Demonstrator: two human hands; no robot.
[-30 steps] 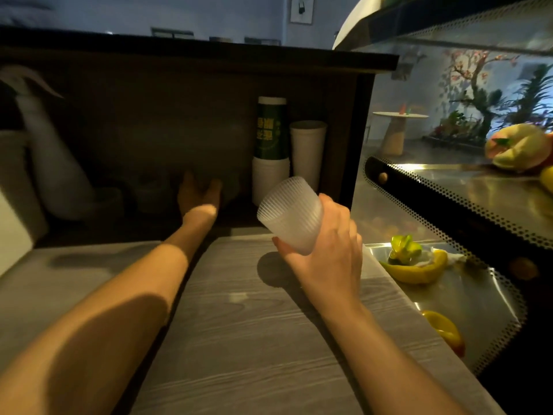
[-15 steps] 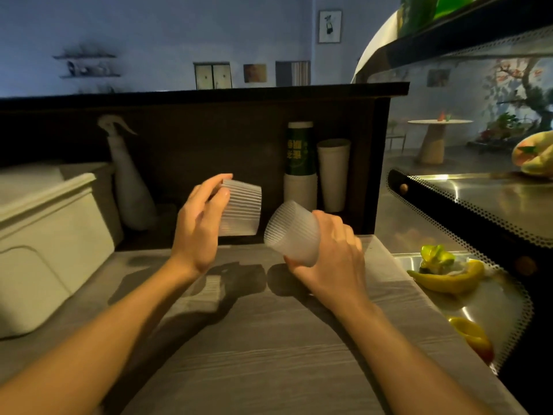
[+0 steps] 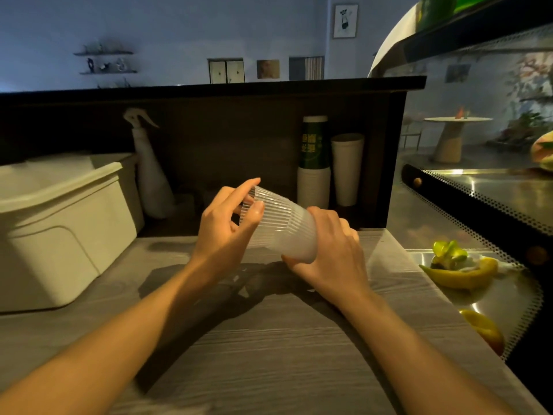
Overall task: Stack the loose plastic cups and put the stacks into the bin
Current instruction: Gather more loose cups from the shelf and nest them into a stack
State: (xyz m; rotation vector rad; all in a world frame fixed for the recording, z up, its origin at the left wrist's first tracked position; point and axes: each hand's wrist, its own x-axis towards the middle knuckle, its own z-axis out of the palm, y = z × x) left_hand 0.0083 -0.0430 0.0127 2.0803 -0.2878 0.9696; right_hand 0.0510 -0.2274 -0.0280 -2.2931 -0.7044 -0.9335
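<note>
Above a grey wood-grain counter (image 3: 269, 339), a person's two bare hands meet around a pair of ribbed clear plastic cups (image 3: 281, 226), one nested into the other and held tilted in mid-air. The left hand (image 3: 223, 232) pinches the upper, ribbed cup near its far end, thumb pressed on the near side and forefinger stretched along the top, the other fingers curled loosely behind. The right hand (image 3: 332, 256) wraps the lower cup from beneath and behind, fingers curled round its wall. The cups hang just clear of the counter, throwing a dark shadow below.

At the left, a white plastic bin (image 3: 59, 235) stands on the counter, well apart from the hands. Beyond it, against a dark back panel, a white spray bottle (image 3: 149, 175) stands upright. Further right in the same recess, a stack of paper cups with a green top (image 3: 314, 163) stands just beside a taller plain white cup stack (image 3: 347, 169). At the right, a lit glass display case (image 3: 478, 211) holds yellow and green fruit (image 3: 457, 268) on a steel tray. The room behind is dim, with a blue wall hung with small pictures.
</note>
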